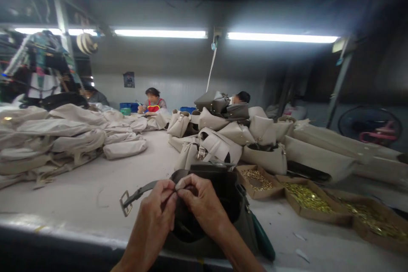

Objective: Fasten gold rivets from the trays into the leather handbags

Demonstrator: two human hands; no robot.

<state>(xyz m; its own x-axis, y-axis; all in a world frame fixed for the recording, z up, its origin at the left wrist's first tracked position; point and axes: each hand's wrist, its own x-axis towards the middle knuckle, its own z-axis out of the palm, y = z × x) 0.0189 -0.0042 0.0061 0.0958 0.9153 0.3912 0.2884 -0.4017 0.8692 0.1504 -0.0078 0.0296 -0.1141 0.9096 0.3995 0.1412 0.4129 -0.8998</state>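
A dark grey handbag [248, 225] stands on the table in front of me, its dark opening facing up. My left hand [157, 208] is closed, its thumb and fingers pinching the bag's edge at the left of the opening. Opposite it, fingertips almost touching, my right hand [204, 206] pinches the same spot, its wrist across the opening. Whatever small part lies between the fingertips is hidden. A grey strap [145, 189] with a metal buckle [126, 204] sticks out to the left from behind my left hand. Against the bag's right side leans a dark green elongated thing [263, 238].
Shallow cardboard boxes of small gold metal parts [256, 180] [307, 197] [376, 221] line the right. Beige bags [219, 146] are heaped behind; pale bag pieces [73, 129] are piled left. Several people, one in a red apron [153, 108], sit at the far side. A fan [369, 125] stands right.
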